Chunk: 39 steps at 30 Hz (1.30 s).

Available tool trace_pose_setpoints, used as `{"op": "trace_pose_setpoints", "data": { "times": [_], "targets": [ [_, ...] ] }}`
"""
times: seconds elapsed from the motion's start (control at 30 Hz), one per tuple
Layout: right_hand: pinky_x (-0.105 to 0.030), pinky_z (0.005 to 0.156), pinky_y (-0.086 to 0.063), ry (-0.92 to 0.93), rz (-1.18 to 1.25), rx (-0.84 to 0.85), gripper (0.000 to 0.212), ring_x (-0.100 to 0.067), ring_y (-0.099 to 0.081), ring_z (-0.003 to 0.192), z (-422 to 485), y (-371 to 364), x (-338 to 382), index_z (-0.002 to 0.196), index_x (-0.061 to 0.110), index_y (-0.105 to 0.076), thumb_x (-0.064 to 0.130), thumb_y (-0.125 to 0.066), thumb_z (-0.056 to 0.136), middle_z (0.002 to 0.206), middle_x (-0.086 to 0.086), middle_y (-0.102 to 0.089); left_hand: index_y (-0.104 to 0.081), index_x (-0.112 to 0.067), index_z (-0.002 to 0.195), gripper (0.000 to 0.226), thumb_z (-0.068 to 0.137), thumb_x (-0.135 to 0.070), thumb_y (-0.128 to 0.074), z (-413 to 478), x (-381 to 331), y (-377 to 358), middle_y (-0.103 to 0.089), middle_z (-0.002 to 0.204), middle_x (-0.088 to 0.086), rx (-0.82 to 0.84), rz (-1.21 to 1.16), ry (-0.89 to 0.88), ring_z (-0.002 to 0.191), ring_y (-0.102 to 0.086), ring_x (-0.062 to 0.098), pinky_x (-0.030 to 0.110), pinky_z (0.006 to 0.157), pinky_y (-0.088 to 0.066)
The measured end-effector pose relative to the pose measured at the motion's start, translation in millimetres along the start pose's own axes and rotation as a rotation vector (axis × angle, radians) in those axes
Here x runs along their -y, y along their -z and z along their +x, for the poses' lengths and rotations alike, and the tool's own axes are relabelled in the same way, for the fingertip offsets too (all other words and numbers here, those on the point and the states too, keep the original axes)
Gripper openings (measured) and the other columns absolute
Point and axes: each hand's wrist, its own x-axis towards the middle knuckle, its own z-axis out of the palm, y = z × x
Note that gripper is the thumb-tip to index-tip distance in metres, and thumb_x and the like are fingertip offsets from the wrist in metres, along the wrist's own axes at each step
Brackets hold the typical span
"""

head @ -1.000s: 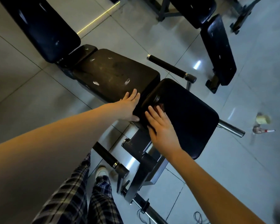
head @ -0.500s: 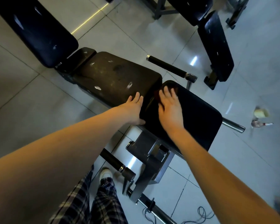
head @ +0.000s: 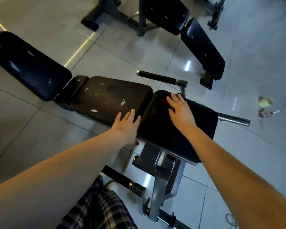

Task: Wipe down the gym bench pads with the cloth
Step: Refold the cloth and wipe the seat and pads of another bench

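Observation:
The bench has a dark blue back pad, a worn brown seat pad and a black end pad. My left hand lies flat on the near edge of the brown seat pad, fingers apart and holding nothing. Near the far corner of the black end pad, my right hand presses flat. A dark fold of cloth pokes out past its fingertips; the rest of the cloth is hidden under the palm and hard to tell from the pad.
A black foam handle and a steel bar stick out from the far side, and a roller from the near side by my legs. A second bench stands beyond. A spray bottle and a cup sit on the floor tiles.
My right hand has slid across the black end pad from its near edge to its far corner. My left hand has stayed on the brown seat pad.

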Motion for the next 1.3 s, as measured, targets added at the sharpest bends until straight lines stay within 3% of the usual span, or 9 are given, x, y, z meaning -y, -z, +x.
{"op": "trace_pose_setpoints", "data": {
  "times": [0.1,0.2,0.37,0.47,0.53,0.67,0.77,1.07,1.3],
  "targets": [
    [-0.040,0.120,-0.007,-0.112,-0.029,-0.077,0.051,-0.023,-0.008,0.147,-6.7,-11.8,17.4,0.147,0.018,-0.030,0.014,-0.042,0.097,0.158,-0.002,-0.018,0.014,-0.016,0.153,0.096,0.093,-0.046,-0.055,2.2,-5.9,0.7,0.027,0.157,0.013,0.022,-0.030,0.020,0.149,0.012,0.027,0.050,0.120,0.002],
    [-0.041,0.120,-0.008,-0.049,-0.034,-0.136,0.052,-0.022,-0.009,0.147,-42.9,-29.8,44.8,0.146,0.018,-0.031,0.015,-0.044,0.096,0.157,-0.002,-0.019,0.012,-0.017,0.154,0.095,0.092,-0.045,-0.056,6.6,-5.2,4.1,0.025,0.158,0.013,0.044,-0.019,0.034,0.149,0.011,0.026,0.050,0.120,0.001],
    [-0.036,0.119,-0.002,0.124,0.006,-0.009,0.053,-0.016,-0.005,0.146,-106.1,-34.8,33.9,0.145,0.022,-0.034,0.013,-0.049,0.095,0.156,0.004,-0.020,0.012,-0.017,0.154,0.093,0.094,-0.047,-0.053,2.9,-2.5,24.7,0.026,0.157,0.017,0.147,0.086,-0.025,0.149,0.006,0.028,0.049,0.120,-0.001],
    [-0.030,0.116,0.001,0.053,0.004,-0.024,0.055,-0.009,0.002,0.143,-127.3,-29.0,22.0,0.146,0.026,-0.032,0.013,-0.050,0.095,0.156,0.011,-0.014,0.009,-0.018,0.154,0.088,0.095,-0.051,-0.049,4.7,4.7,38.7,0.025,0.156,0.021,0.182,0.146,-0.085,0.149,-0.006,0.032,0.051,0.120,0.000],
    [-0.032,0.119,0.001,-0.109,0.020,-0.072,0.054,-0.006,0.006,0.143,-128.4,-28.3,20.6,0.147,0.028,-0.028,0.015,-0.046,0.097,0.154,0.016,-0.008,0.009,-0.018,0.154,0.088,0.096,-0.049,-0.049,6.1,12.6,50.1,0.024,0.156,0.022,0.130,0.185,-0.168,0.149,-0.005,0.033,0.055,0.119,0.001],
    [-0.049,0.116,-0.019,-0.483,0.138,-0.377,0.049,-0.021,-0.019,0.143,-116.1,-40.2,37.7,0.138,0.020,-0.047,0.007,-0.055,0.092,0.151,0.004,-0.032,0.015,-0.018,0.153,0.095,0.094,-0.044,-0.055,-4.8,35.9,70.9,0.027,0.156,0.019,0.054,0.257,-0.390,0.149,0.003,0.031,0.053,0.120,0.000],
    [-0.050,0.117,-0.018,-0.693,0.155,-0.507,0.049,-0.026,-0.021,0.144,-104.1,-50.0,53.5,0.139,0.017,-0.047,0.006,-0.055,0.092,0.151,-0.001,-0.033,0.019,-0.017,0.152,0.106,0.089,-0.047,-0.062,-8.1,53.1,84.3,0.028,0.155,0.019,-0.014,0.417,-0.495,0.149,0.006,0.031,0.053,0.120,-0.001],
    [-0.051,0.108,-0.035,-0.630,-0.014,-0.730,0.051,-0.025,-0.035,0.138,-103.6,-82.5,43.0,0.133,0.023,-0.053,0.011,-0.065,0.084,0.144,0.001,-0.046,0.030,-0.010,0.146,0.149,0.056,-0.088,-0.059,68.7,22.2,69.6,0.033,0.153,0.018,-0.227,0.562,-0.590,0.144,0.024,0.032,0.051,0.119,0.007],
    [-0.042,0.106,-0.036,-0.608,-0.041,-0.872,0.044,-0.018,-0.040,0.136,-97.5,-90.6,38.6,0.128,0.028,-0.058,0.031,-0.037,0.088,0.139,0.008,-0.051,0.037,-0.015,0.142,0.165,0.037,-0.091,-0.065,111.1,33.7,25.4,0.049,0.145,0.004,-0.467,0.287,-0.744,0.136,0.042,0.021,0.040,0.116,0.018]
  ]
}}
